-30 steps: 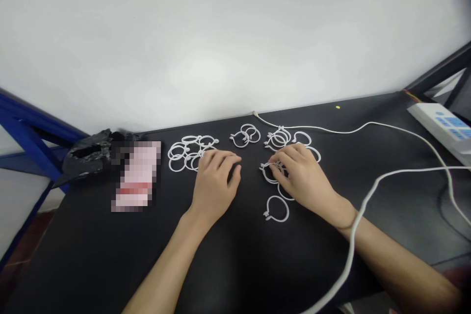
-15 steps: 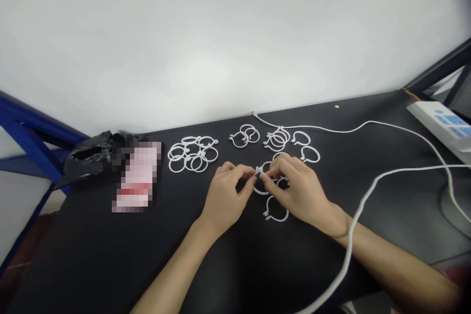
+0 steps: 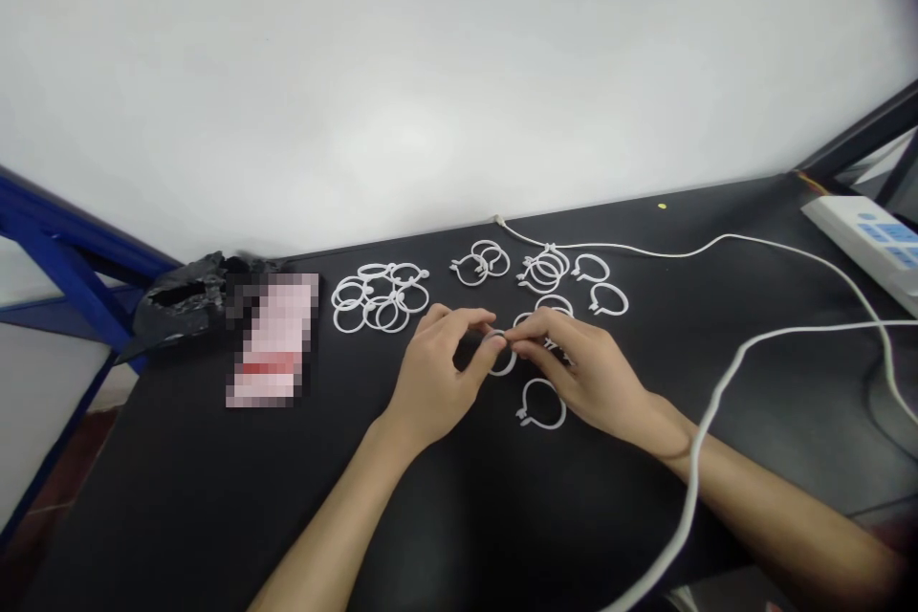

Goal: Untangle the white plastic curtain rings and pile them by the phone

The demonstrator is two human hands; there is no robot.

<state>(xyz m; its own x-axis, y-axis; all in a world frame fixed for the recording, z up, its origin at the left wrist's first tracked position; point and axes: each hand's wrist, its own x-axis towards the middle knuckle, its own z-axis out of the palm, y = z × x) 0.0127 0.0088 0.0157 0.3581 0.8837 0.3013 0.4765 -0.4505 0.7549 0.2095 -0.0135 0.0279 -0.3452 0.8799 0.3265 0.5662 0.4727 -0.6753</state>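
Observation:
Between both hands is a white plastic ring (image 3: 512, 364), pinched at its upper part, its lower curve showing below the fingertips. My left hand (image 3: 439, 382) holds its left side, the thumb against the ring and the index finger curved over it. My right hand (image 3: 601, 368) pinches the ring's right side between thumb and forefinger. The ring's clasp is hidden by the fingers. Below the right hand lies an open ring (image 3: 563, 415) with its clasp ends apart. More open rings (image 3: 556, 304) lie partly covered behind the right hand.
Left of centre lies a cluster of closed rings (image 3: 350, 329). Farther back are several open rings (image 3: 608, 310). A pixelated pink item (image 3: 276, 335) and a torn black plastic bag (image 3: 172, 325) lie left. A white cable (image 3: 688, 497) crosses the right, near a white box (image 3: 853, 229).
The held ring has turned in my fingers: its clasp showed at the top before and is now covered. My left index finger has lifted slightly. The view has shifted a little.

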